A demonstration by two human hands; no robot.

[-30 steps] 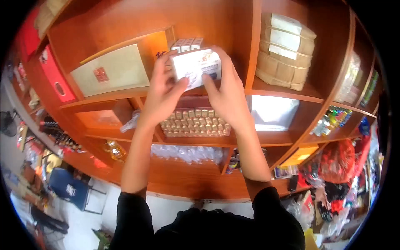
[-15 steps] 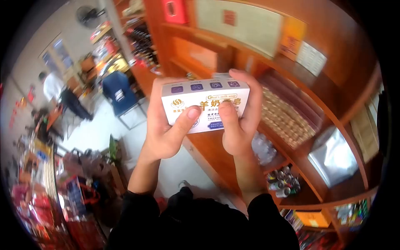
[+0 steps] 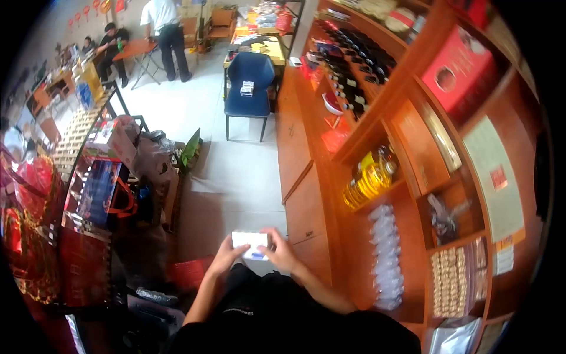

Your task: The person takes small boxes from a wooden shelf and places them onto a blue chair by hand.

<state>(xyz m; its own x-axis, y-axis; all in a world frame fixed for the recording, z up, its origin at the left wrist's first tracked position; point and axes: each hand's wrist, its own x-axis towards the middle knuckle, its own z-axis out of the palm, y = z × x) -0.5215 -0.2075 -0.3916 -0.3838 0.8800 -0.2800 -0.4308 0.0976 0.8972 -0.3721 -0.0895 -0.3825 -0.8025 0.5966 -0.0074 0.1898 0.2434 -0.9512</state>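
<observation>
Low in front of my body I hold a white soap box (image 3: 250, 239), whose print is now too small and bright to read. My left hand (image 3: 225, 255) grips its left end, with the thumb on the near face. At the right end, my right hand (image 3: 280, 252) closes round the box with its thumb also on the near face. Beneath the box lies the pale tiled floor (image 3: 206, 212), and the wooden cabinet (image 3: 303, 218) stands to the right of my right hand.
Ahead stands a blue chair (image 3: 247, 76) with small white boxes on its seat. Shelves at right hold bottles of yellow oil (image 3: 371, 180) and clear plastic cups (image 3: 386, 259). A rack with red packages (image 3: 26, 189) lines the left. A person in a white shirt (image 3: 162, 17) stands far off.
The view has swung left towards the aisle and chair. Both hands have lowered the soap box nearer my body, still gripping it at both ends.
</observation>
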